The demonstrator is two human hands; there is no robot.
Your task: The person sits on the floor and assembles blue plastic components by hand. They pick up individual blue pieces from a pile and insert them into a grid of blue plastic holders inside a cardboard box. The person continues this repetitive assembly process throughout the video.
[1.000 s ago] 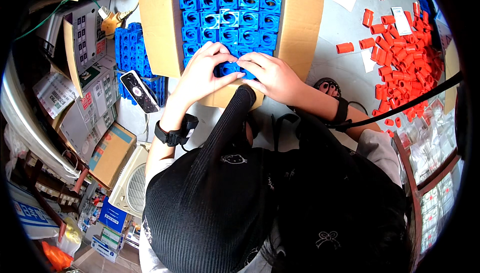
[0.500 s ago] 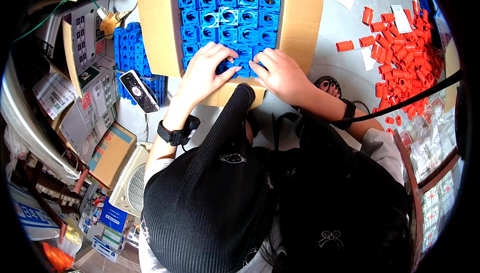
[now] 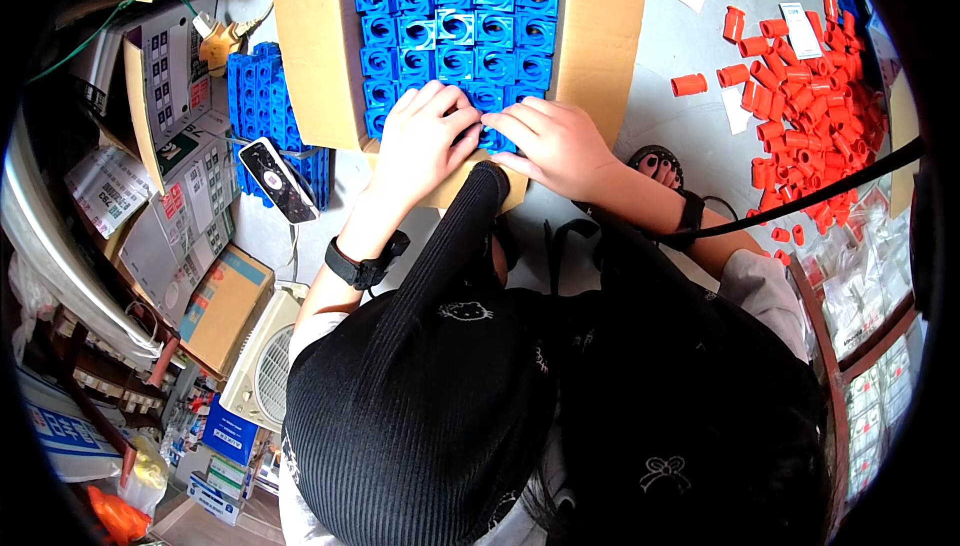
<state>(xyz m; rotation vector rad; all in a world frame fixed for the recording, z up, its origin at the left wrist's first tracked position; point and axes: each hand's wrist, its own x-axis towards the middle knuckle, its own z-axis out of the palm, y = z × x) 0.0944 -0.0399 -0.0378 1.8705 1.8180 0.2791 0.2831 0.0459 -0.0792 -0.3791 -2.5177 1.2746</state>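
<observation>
An open cardboard box (image 3: 308,56) lies on the floor before me, filled with rows of blue square plastic parts (image 3: 455,21). My left hand (image 3: 422,136) rests on the nearest row at the box's front edge, fingers bent over the parts. My right hand (image 3: 555,141) lies beside it on the same row, fingertips meeting the left hand's. Both press on a blue part (image 3: 488,136) that is mostly hidden between them. A black watch (image 3: 362,264) sits on my left wrist, a dark band (image 3: 690,218) on my right.
Several orange plastic caps (image 3: 810,76) are heaped on the grey floor at the right. A stack of blue parts (image 3: 262,96) stands left of the box, with a phone (image 3: 280,178) beside it. Cardboard cartons (image 3: 170,76), a small white fan (image 3: 262,371) and shelves crowd the left.
Both hands have shifted slightly nearer along the front row of blue parts, fingertips coming closer together. The box and everything else stayed put.
</observation>
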